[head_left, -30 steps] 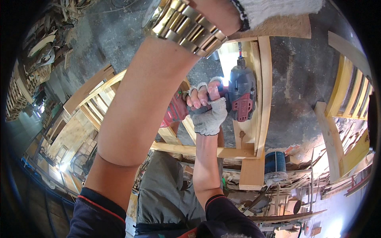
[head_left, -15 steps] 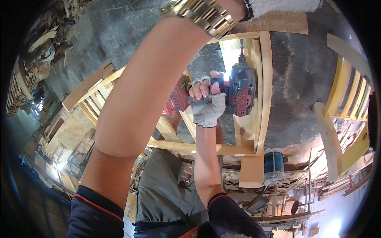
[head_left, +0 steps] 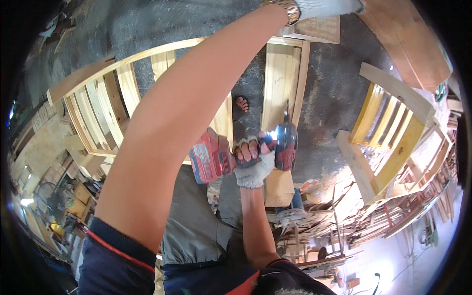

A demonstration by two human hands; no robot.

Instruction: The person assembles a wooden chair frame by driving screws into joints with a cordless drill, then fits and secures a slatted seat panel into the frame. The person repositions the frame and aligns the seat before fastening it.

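My right hand (head_left: pixel 253 163), in a light knit glove with bare fingertips, grips a red and black cordless impact driver (head_left: pixel 286 147). The driver's lamp is lit, and its bit points away from me over the near end of a slatted wooden frame (head_left: pixel 281 83). My left arm reaches across the frame to its far right corner. There my gloved left hand (head_left: pixel 327 7), with a gold-coloured watch at the wrist, is by a wooden board (head_left: pixel 317 29). The top edge of the picture cuts off that hand, so its fingers do not show.
A second wooden frame with yellowish slats (head_left: pixel 386 120) stands on the right. A wide brown board (head_left: pixel 408 42) lies at the far right. Near me on the right are a blue cylindrical container (head_left: pixel 296 201) and piles of wood strips (head_left: pixel 364 216). A bare foot (head_left: pixel 242 103) shows between the slats.
My right hand has drawn the driver nearer to me and slightly left. My left arm reaches farther right, and the view has shifted, showing more of the second frame.
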